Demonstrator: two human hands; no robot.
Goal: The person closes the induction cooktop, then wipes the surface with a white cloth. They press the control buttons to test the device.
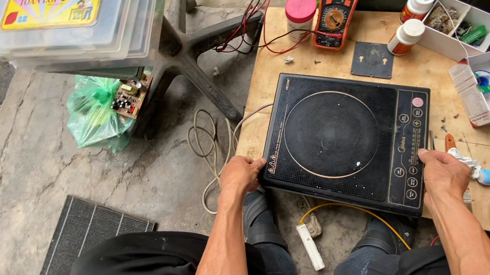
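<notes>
Cooktop [344,134] lies gripped between left hand [240,175] and right hand [442,171].

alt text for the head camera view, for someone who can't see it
Seen from above, a seated person's left hand and right hand grip opposite edges of a black induction cooktop on a plywood board. An orange multimeter, small bottles and white boxes lie behind it.

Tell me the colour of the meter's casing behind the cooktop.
Orange, around a dark body; the orange handheld multimeter shows in the head view.
</notes>
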